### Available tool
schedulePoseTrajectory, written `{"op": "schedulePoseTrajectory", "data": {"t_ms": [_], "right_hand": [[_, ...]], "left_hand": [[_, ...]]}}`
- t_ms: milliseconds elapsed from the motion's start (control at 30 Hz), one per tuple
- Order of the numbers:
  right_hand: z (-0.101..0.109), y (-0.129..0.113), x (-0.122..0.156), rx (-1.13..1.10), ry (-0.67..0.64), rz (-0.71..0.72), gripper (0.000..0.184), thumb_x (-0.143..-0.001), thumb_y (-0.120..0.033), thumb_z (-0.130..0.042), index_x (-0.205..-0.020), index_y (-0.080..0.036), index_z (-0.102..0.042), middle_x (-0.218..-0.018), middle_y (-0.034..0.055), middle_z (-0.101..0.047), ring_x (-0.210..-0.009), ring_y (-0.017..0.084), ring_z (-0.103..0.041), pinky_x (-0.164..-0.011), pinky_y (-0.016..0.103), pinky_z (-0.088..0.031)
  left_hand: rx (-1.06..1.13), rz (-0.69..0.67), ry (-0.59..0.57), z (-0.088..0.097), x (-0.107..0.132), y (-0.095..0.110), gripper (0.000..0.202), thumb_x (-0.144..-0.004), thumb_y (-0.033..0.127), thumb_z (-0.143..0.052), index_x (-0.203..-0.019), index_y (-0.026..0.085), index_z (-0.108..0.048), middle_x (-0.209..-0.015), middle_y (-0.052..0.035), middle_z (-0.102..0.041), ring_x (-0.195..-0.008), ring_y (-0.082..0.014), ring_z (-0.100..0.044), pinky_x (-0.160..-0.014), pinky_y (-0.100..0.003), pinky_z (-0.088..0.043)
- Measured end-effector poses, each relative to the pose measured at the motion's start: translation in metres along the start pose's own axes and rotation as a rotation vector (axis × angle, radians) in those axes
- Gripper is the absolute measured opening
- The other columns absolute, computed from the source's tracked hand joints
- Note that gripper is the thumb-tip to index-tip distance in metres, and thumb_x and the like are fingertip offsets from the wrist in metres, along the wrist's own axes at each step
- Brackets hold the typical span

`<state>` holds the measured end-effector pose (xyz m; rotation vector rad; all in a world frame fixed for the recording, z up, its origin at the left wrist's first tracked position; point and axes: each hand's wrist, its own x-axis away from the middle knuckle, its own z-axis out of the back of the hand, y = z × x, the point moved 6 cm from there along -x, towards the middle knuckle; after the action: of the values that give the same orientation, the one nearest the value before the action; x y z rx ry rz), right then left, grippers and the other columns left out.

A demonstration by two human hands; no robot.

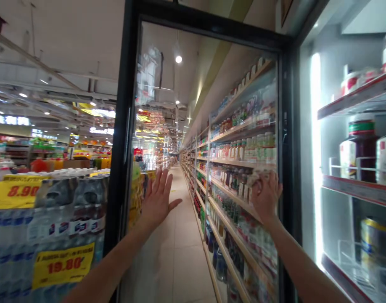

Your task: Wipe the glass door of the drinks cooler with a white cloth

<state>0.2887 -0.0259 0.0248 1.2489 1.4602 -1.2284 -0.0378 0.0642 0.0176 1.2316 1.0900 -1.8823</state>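
Note:
A glass fridge door (208,50) with a black frame stands swung open in front of me. My left hand (158,198) lies flat against the glass, fingers stretched out and spread. My right hand (265,193) presses a crumpled pale cloth (257,176) to the glass near the door's right edge, fingers bunched over it. Through the pane I see a long aisle and shelves of bottles.
The lit fridge interior (353,168) at right holds bottles and jars on red-edged shelves. Stacked packs of water bottles (57,210) with yellow price signs stand at left. A tiled aisle (183,235) runs ahead between shelving rows.

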Motion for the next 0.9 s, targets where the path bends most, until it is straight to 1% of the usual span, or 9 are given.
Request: {"op": "schedulePoseTrajectory", "data": {"t_ms": [67,267,333,467,533,600,767,833,900], "right_hand": [[-0.002,-0.007,0.01,-0.061,0.035,-0.034,0.041,-0.087,-0.028,-0.04,-0.122,-0.014,-0.054,-0.139,0.0198,-0.041,-0.132,0.031,-0.034,-0.102,0.056,-0.031],[-0.038,-0.164,0.071,-0.254,-0.321,0.485,0.037,-0.086,-0.019,-0.044,-0.121,-0.023,-0.055,-0.135,0.0063,-0.05,-0.136,0.022,-0.029,-0.11,0.047,-0.027],[-0.034,-0.152,0.077,-0.195,-0.322,0.438,0.037,-0.086,-0.019,-0.044,-0.121,-0.025,-0.055,-0.135,0.0056,-0.05,-0.135,0.022,-0.031,-0.11,0.048,-0.024],[-0.009,-0.051,0.066,-0.028,-0.12,0.045,0.044,-0.089,-0.024,-0.038,-0.132,-0.024,-0.046,-0.139,0.0129,-0.043,-0.136,0.03,-0.028,-0.104,0.061,-0.025],[0.0,-0.027,0.066,-0.013,-0.025,-0.103,0.048,-0.089,-0.025,-0.036,-0.137,-0.021,-0.04,-0.143,0.0164,-0.036,-0.137,0.033,-0.023,-0.101,0.065,-0.026],[-0.001,-0.047,0.074,-0.037,-0.043,-0.087,0.049,-0.088,-0.023,-0.036,-0.137,-0.022,-0.04,-0.144,0.0156,-0.033,-0.137,0.034,-0.021,-0.101,0.063,-0.027],[-0.018,-0.145,0.113,-0.183,-0.416,0.418,0.044,-0.083,-0.016,-0.046,-0.123,-0.035,-0.053,-0.139,0.0012,-0.045,-0.135,0.024,-0.029,-0.109,0.05,-0.025],[-0.01,-0.123,0.115,-0.136,-0.394,0.378,0.042,-0.084,-0.016,-0.045,-0.121,-0.035,-0.054,-0.137,0.0009,-0.047,-0.134,0.023,-0.031,-0.109,0.05,-0.024],[0.003,-0.068,0.107,-0.029,-0.264,0.148,0.043,-0.086,-0.018,-0.042,-0.125,-0.031,-0.052,-0.139,0.0059,-0.045,-0.134,0.027,-0.031,-0.105,0.055,-0.027]], "left_hand": [[-0.011,0.02,0.007,-0.002,0.002,0.003,0.082,-0.086,0.053,-0.043,-0.145,0.013,-0.005,-0.149,-0.0183,-0.021,-0.139,-0.0314,-0.013,-0.109,-0.054,-0.018],[-0.04,0.091,0.041,-0.003,0.021,0.015,0.07,-0.089,0.045,-0.042,-0.145,0.017,-0.013,-0.147,-0.0174,-0.026,-0.139,-0.0317,-0.016,-0.107,-0.056,-0.023],[-0.037,0.099,0.017,-0.003,0.028,0.02,0.07,-0.087,0.047,-0.045,-0.145,0.016,-0.018,-0.147,-0.0176,-0.026,-0.139,-0.0324,-0.015,-0.107,-0.056,-0.023],[-0.028,0.144,-0.05,-0.002,0.033,0.026,0.069,-0.085,0.045,-0.049,-0.143,0.017,-0.024,-0.148,-0.0176,-0.025,-0.139,-0.0334,-0.014,-0.106,-0.059,-0.021],[-0.014,0.165,-0.058,-0.002,0.033,0.027,0.068,-0.086,0.043,-0.049,-0.143,0.017,-0.024,-0.148,-0.0179,-0.025,-0.138,-0.034,-0.014,-0.105,-0.061,-0.021],[0.003,0.163,-0.05,-0.001,0.033,0.027,0.069,-0.086,0.044,-0.049,-0.143,0.017,-0.022,-0.148,-0.0181,-0.025,-0.138,-0.0342,-0.014,-0.105,-0.061,-0.021],[0.016,0.15,-0.032,-0.001,0.033,0.027,0.071,-0.085,0.045,-0.049,-0.144,0.018,-0.02,-0.148,-0.0172,-0.024,-0.139,-0.0332,-0.014,-0.106,-0.06,-0.021],[0.012,0.153,-0.038,0.0,0.033,0.028,0.071,-0.085,0.045,-0.05,-0.144,0.018,-0.02,-0.148,-0.0173,-0.024,-0.139,-0.0337,-0.014,-0.106,-0.06,-0.022],[0.009,0.157,-0.049,0.001,0.033,0.029,0.072,-0.085,0.044,-0.05,-0.144,0.018,-0.019,-0.148,-0.0174,-0.023,-0.138,-0.0346,-0.014,-0.105,-0.061,-0.022]]}}
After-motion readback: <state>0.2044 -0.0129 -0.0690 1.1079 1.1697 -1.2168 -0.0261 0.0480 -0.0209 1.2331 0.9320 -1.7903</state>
